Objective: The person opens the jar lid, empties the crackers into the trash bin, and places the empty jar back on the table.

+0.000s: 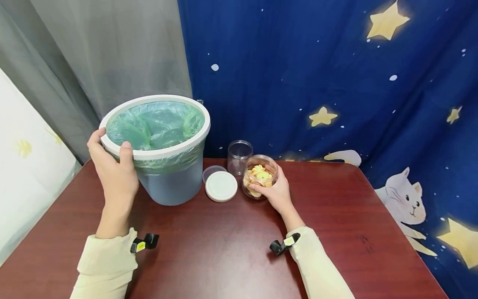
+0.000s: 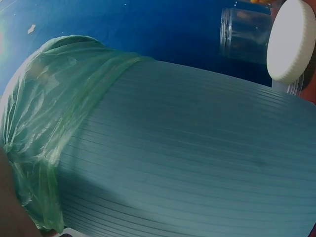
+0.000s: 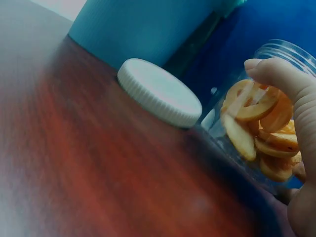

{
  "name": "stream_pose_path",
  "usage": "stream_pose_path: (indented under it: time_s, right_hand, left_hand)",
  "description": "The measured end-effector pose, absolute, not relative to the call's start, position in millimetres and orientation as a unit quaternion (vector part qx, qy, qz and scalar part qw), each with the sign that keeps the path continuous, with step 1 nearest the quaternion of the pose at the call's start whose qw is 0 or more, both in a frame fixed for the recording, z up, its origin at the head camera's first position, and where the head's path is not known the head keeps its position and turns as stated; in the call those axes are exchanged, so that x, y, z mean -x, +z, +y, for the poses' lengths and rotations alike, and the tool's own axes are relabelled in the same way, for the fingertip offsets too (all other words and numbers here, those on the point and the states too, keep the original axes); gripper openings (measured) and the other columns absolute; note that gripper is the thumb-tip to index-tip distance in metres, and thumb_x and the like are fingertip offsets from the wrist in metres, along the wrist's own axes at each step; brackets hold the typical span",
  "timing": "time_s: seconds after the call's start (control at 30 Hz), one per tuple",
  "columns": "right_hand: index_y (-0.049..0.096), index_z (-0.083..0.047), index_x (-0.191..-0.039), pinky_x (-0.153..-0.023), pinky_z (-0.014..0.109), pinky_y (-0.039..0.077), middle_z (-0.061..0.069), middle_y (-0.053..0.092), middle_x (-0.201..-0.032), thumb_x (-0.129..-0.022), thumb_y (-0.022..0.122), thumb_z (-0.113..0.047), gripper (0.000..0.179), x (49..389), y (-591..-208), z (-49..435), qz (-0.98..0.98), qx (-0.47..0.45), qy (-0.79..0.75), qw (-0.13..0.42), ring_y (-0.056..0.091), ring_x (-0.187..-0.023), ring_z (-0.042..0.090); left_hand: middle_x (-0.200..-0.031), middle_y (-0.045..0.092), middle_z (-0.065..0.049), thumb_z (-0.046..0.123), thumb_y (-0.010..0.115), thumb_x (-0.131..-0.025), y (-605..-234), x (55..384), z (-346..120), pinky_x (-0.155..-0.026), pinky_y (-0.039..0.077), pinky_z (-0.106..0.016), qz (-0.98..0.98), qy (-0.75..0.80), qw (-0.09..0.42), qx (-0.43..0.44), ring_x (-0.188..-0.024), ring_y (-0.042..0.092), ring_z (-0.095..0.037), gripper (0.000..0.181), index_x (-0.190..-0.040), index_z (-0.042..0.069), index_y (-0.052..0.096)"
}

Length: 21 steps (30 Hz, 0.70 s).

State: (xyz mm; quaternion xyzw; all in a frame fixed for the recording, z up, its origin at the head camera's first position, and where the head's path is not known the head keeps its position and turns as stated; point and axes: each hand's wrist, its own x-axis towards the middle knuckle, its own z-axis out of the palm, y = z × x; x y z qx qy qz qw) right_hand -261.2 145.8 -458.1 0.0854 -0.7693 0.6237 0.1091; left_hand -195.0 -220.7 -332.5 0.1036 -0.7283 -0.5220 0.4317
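Note:
My left hand (image 1: 115, 176) grips the near-left side of the white rim of a blue-grey trash bin (image 1: 171, 187), thumb over the front of the rim. A translucent green liner bag (image 1: 160, 124) lines the bin and folds down outside under the rim. My right hand (image 1: 277, 189) holds a clear plastic jar (image 3: 284, 49) from the right, thumb across its near side. The jar is uncapped and contains several pale golden cookies (image 1: 261, 173). A white ribbed lid (image 1: 221, 186) lies between bin and jar.
Behind the cookie jar stands a second clear jar (image 1: 239, 154). A transparent disc (image 1: 213, 171) lies partly under the white lid. The dark red table (image 1: 209, 249) meets a blue star-printed curtain (image 1: 269, 83) at its back edge.

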Motion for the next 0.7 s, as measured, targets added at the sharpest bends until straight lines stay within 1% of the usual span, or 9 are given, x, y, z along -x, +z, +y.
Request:
stream_pose_path:
  time_s: [0.1,0.2,0.33,0.5,0.6,0.7]
  right_hand:
    - [0.042,-0.017,-0.15,-0.117,0.04,0.037,0.008,0.057,-0.147,-0.066,0.095,-0.016,0.1,257,-448,147,-0.776,-0.087,0.615,0.112,0.05,-0.14,0.018]
    - [0.042,-0.018,-0.151,-0.118,0.04,0.037,0.008,0.056,-0.147,-0.065,0.095,-0.015,0.101,254,-432,147,-0.776,-0.095,0.612,0.123,0.05,-0.14,0.017]
    - [0.041,-0.019,-0.151,-0.119,0.04,0.036,0.007,0.056,-0.148,-0.064,0.096,-0.016,0.103,253,-407,147,-0.783,-0.116,0.595,0.137,0.049,-0.14,0.016]
    - [0.042,-0.017,-0.15,-0.119,0.041,0.036,0.007,0.056,-0.147,-0.062,0.098,-0.017,0.105,253,-372,146,-0.793,-0.146,0.572,0.154,0.049,-0.14,0.018]
    - [0.042,-0.018,-0.15,-0.118,0.04,0.037,0.006,0.056,-0.146,-0.061,0.099,-0.018,0.105,253,-350,143,-0.8,-0.158,0.559,0.152,0.049,-0.139,0.017]
    - [0.043,-0.019,-0.149,-0.117,0.039,0.039,0.005,0.057,-0.146,-0.06,0.099,-0.022,0.105,255,-328,140,-0.813,-0.169,0.539,0.144,0.051,-0.137,0.016]
  left_hand:
    - [-0.146,0.043,-0.007,0.038,0.052,-0.086,-336,195,-218,-0.112,0.03,-0.028,-0.721,-0.529,0.438,-0.091,-0.129,0.041,-0.01,0.062,-0.144,0.021,0.041]
    - [-0.147,0.043,-0.008,0.04,0.052,-0.085,-338,196,-216,-0.113,0.03,-0.028,-0.72,-0.526,0.445,-0.084,-0.131,0.041,-0.011,0.063,-0.144,0.021,0.042]
    - [-0.149,0.043,-0.007,0.04,0.051,-0.085,-340,197,-215,-0.115,0.028,-0.027,-0.712,-0.533,0.45,-0.079,-0.134,0.041,-0.011,0.061,-0.143,0.022,0.042]
    - [-0.15,0.043,-0.007,0.041,0.051,-0.086,-341,200,-216,-0.116,0.027,-0.027,-0.7,-0.546,0.455,-0.069,-0.135,0.041,-0.011,0.061,-0.143,0.021,0.042]
    - [-0.15,0.043,-0.008,0.041,0.051,-0.086,-341,201,-217,-0.116,0.027,-0.027,-0.697,-0.547,0.459,-0.064,-0.135,0.041,-0.012,0.063,-0.144,0.019,0.041]
    - [-0.15,0.043,-0.008,0.041,0.051,-0.085,-340,201,-219,-0.115,0.028,-0.027,-0.696,-0.545,0.463,-0.067,-0.134,0.042,-0.012,0.063,-0.144,0.02,0.041]
